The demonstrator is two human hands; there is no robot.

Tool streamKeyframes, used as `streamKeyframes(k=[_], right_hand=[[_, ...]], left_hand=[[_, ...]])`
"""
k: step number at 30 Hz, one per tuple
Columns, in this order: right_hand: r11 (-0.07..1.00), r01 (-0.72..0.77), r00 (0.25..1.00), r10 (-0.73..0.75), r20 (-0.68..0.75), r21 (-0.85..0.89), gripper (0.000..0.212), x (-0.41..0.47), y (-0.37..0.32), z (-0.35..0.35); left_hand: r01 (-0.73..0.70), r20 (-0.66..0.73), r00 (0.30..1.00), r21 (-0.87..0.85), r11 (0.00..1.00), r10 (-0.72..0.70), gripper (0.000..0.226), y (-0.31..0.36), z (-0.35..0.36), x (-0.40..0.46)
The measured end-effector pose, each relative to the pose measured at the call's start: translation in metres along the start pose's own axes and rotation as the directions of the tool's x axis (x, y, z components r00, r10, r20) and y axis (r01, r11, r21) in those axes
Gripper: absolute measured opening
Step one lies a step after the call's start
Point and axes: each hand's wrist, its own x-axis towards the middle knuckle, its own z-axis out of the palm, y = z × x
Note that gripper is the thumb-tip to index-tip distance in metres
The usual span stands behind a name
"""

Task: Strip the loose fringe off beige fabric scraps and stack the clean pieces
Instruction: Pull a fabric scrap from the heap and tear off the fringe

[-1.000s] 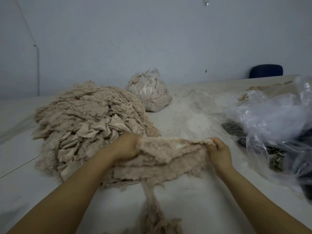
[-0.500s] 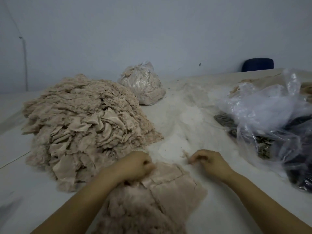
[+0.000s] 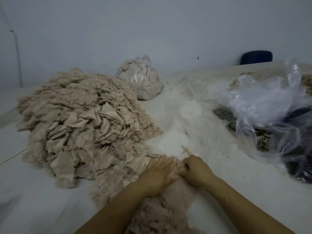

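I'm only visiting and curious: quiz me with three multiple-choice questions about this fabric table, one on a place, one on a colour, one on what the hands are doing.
1. Where is the big scrap pile?
A. left of the hands
B. right of the hands
C. on the chair

2. What colour is the chair back?
A. red
B. dark blue
C. yellow

3. The right hand is:
A. flat and open
B. out of view
C. curled on fringe

Key: 1 A, the pile fills the table's left side. 2 B, it shows dark blue by the wall. 3 C, its fingers curl round beige fibres beside the left hand.
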Motion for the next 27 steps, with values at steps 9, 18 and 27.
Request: streamKeyframes(k=[9,18,27], right_hand=[[0.949,-0.111,0.988,0.137,-0.070,0.294,0.031,-0.012,0.021,-0.015],[0.904,-0.109,0.961,0.203,-0.190,0.414,0.041,-0.012,0.032,-0.016],[0.955,-0.118,0.962,0.179,-0.207,0.273,0.042,0.011,0.024,-0.014]], left_hand=[[0.294,-0.056,0.952,-0.115,0.949,-0.302,0.069,-0.034,-0.016,0.010],[0.118,0.007,0.993,0.153,0.981,-0.121,0.084,-0.006,0.006,-0.007],[-0.173,-0.004,0.984,0.172,0.970,0.176,0.054,0.003,0.001,-0.009]])
